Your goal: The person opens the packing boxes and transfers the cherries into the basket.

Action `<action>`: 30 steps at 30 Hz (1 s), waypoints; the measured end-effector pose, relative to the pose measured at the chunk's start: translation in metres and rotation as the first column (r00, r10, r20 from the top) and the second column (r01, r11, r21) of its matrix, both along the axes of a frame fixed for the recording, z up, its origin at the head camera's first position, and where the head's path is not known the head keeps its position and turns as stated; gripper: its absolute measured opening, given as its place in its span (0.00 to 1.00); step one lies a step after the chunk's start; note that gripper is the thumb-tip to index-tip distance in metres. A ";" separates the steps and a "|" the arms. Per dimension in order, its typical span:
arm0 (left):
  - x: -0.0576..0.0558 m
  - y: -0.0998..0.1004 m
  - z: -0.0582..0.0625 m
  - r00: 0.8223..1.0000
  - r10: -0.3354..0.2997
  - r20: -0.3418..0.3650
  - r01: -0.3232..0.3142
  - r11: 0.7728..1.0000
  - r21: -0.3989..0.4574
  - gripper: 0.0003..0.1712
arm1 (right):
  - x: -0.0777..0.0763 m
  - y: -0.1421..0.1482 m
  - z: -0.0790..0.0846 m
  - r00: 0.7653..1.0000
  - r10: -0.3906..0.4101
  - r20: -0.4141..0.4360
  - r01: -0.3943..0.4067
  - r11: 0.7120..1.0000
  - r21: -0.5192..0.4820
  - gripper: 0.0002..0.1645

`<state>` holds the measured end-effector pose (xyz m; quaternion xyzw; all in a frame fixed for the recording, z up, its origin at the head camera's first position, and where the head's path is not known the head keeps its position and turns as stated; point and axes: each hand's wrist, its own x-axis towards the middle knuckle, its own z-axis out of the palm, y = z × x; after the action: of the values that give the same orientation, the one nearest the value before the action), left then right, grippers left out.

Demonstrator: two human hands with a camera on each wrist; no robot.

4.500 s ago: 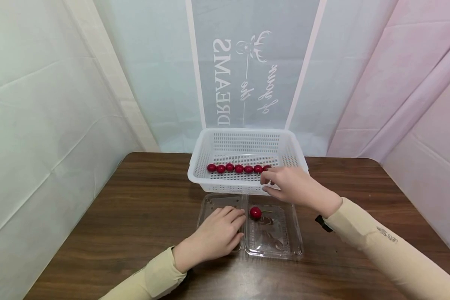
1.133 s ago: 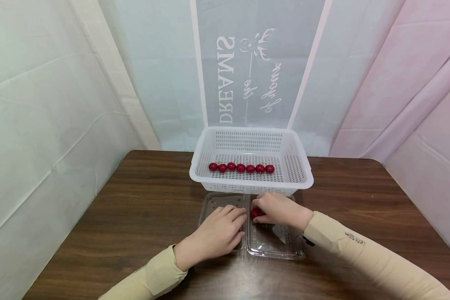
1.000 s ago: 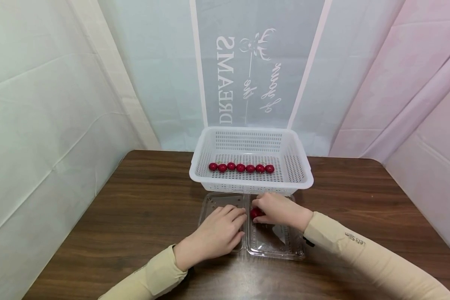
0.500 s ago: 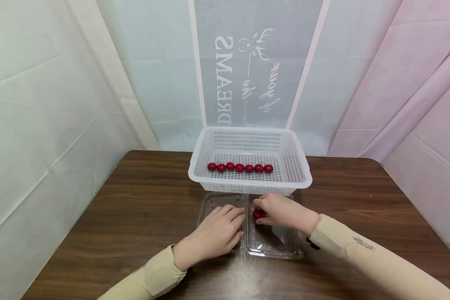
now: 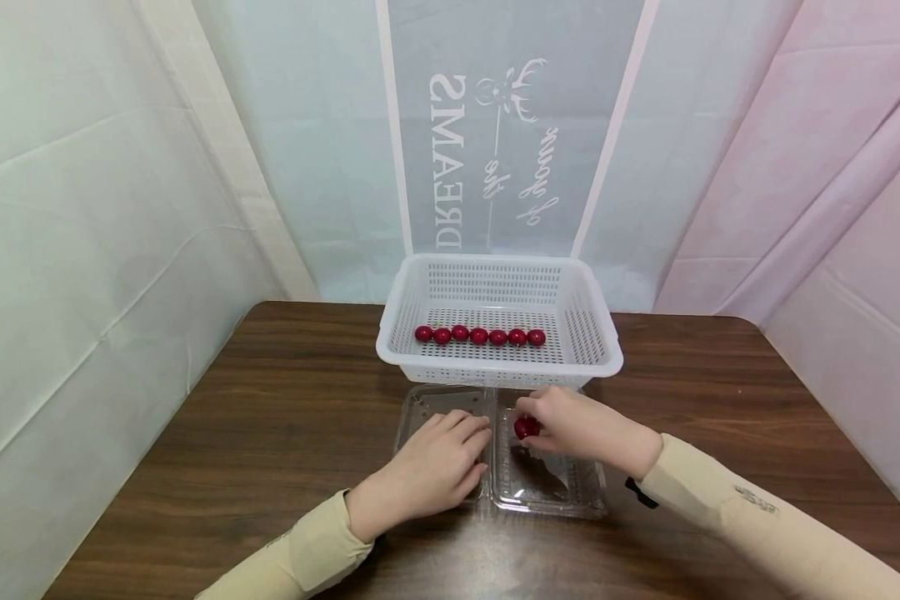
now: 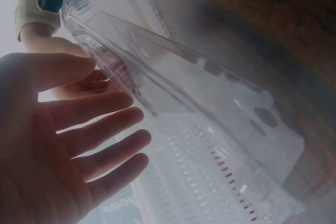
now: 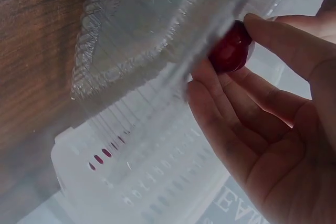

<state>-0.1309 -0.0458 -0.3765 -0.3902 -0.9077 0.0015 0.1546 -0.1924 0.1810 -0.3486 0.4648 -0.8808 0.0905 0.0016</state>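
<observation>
In the head view, my right hand (image 5: 577, 423) is over the right half of a clear plastic clamshell box (image 5: 547, 504). It pinches a shiny dark red cherry (image 5: 526, 428) between thumb and fingers, and the right wrist view shows this cherry (image 7: 231, 52) up close. My left hand (image 5: 427, 475) rests on the box's left half near the middle fold. Its fingers look straight and spread in the left wrist view, beside the clear plastic, with nothing gripped. Behind the box stands a white slotted basket (image 5: 498, 367). Several red cherries (image 5: 479, 336) lie in a row on its floor.
The box and basket stand on a dark wood table (image 5: 307, 400). White cloth walls (image 5: 105, 250) enclose the left and right sides. A grey printed curtain (image 5: 510, 167) hangs behind the basket.
My right hand has come from the basket's front down to the clamshell box and taken hold of the cherry there. Over the last second both have shifted slightly right. My left hand stays put.
</observation>
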 end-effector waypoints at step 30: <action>0.001 0.000 0.001 1.000 0.002 0.007 -0.002 1.000 -0.001 0.22 | 0.018 0.019 0.040 0.990 -0.008 -0.138 -0.020 0.980 -0.200 0.12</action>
<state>-0.1301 -0.0458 -0.3758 -0.3892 -0.9087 0.0009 0.1511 -0.1740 0.2003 -0.3091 0.4701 -0.8634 0.1468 0.1092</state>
